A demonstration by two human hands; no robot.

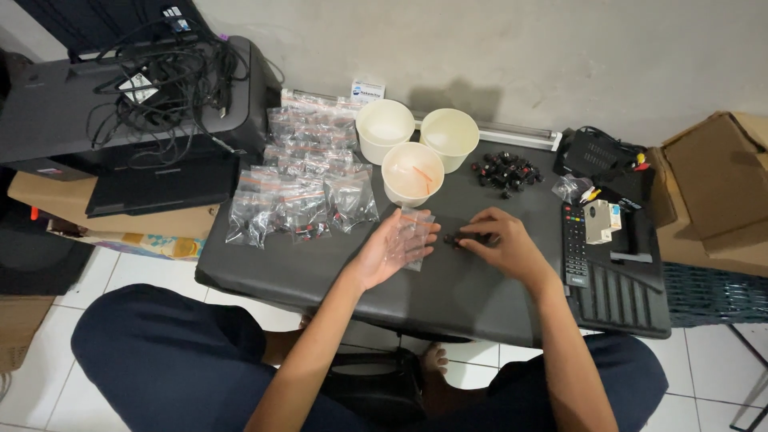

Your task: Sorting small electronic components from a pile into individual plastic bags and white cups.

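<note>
My left hand point(390, 248) lies palm up on the smooth dark tabletop point(336, 276), fingers loosely curled around a small clear plastic bag point(414, 234), thin and crinkled, that rests across my palm and fingertips. Just beside it, my right hand point(502, 244) is turned palm down, thumb and forefinger pinched nearly closed on a few small black parts point(458, 238), hard and knobbly, lying on the table between my two hands; how many I cannot tell. Just beyond my fingertips stand three round, off-white paper cups point(412, 172), matte and open-topped, the nearest holding thin orange strips. Beyond my right hand sits a loose heap of more black parts point(506, 170), some flecked red, too many to count. Beyond my left hand, glossy filled zip bags point(308, 172) overlap in rows. Just outside my right wrist lies one long black remote control point(574, 244), with a small white boxy plug point(598, 222) beside it.
</note>
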